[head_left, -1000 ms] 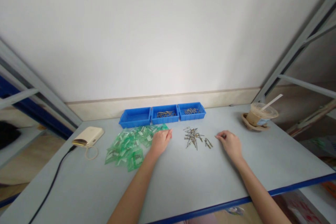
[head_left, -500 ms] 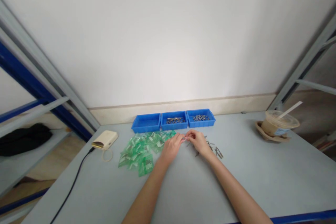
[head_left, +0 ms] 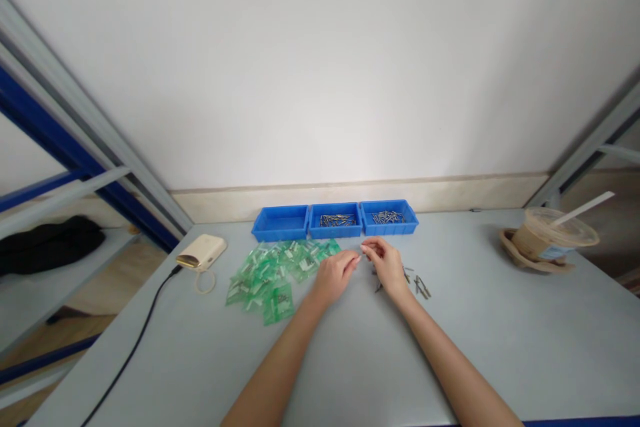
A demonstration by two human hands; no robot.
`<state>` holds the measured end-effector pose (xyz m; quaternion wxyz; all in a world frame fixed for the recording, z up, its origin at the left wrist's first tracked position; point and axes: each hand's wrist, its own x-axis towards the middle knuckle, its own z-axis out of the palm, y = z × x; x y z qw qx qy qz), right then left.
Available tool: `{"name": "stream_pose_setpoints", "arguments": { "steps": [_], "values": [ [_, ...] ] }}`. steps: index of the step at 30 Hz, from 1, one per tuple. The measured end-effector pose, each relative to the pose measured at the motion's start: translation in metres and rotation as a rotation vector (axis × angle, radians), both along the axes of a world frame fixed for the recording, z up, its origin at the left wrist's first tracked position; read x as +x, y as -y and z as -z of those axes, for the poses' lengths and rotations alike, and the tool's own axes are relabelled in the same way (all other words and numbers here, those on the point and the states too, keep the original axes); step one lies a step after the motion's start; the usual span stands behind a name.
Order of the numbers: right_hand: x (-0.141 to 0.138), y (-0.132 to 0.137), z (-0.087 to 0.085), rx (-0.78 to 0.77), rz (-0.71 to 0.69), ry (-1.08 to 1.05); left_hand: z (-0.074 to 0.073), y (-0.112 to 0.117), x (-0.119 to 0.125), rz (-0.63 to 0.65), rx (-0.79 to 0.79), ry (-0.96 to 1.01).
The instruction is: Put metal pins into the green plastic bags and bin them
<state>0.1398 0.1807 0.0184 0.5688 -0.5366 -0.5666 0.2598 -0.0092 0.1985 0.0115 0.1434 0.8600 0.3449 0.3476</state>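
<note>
Fingers closed, my left hand point(head_left: 335, 275) is beside the heap of small green-tinted plastic bags point(head_left: 270, 273); whatever it pinches is too small to make out. My right hand point(head_left: 386, 263) faces it a short gap away, thumb and forefinger pressed together at a tiny item I cannot name. Partly hidden under and beside the right hand lie several loose screw-like metal pieces point(head_left: 423, 286). Behind the hands, the middle blue tray point(head_left: 336, 232) and the right blue tray point(head_left: 390, 229) hold thin metal pieces. Nothing shows inside the left blue tray point(head_left: 281, 235).
A cream-coloured device point(head_left: 202, 251) with a black cable point(head_left: 135, 353) sits at the left of the grey table point(head_left: 365, 367). A lidded plastic cup point(head_left: 540, 237) with a straw stands in a cardboard holder point(head_left: 537, 265) on the right. Metal shelf frames flank both sides.
The hands, which were touching at the fingertips, now have a small gap between them. The whole view has shifted slightly; bags and trays keep their places.
</note>
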Motion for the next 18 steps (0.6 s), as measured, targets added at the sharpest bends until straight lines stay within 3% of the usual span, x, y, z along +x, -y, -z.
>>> {"name": "stream_pose_setpoints", "arguments": {
  "steps": [4,9,18],
  "values": [
    [0.007,0.004,-0.002,0.0,-0.148,0.029,-0.001,-0.002,-0.001,-0.016,-0.11,0.084],
    [0.01,0.011,-0.007,-0.023,-0.084,0.167,0.002,-0.004,-0.001,-0.002,-0.18,0.119],
    [0.012,0.016,-0.014,-0.047,-0.104,0.262,0.0,-0.005,-0.003,0.013,-0.132,0.087]
  ]
}}
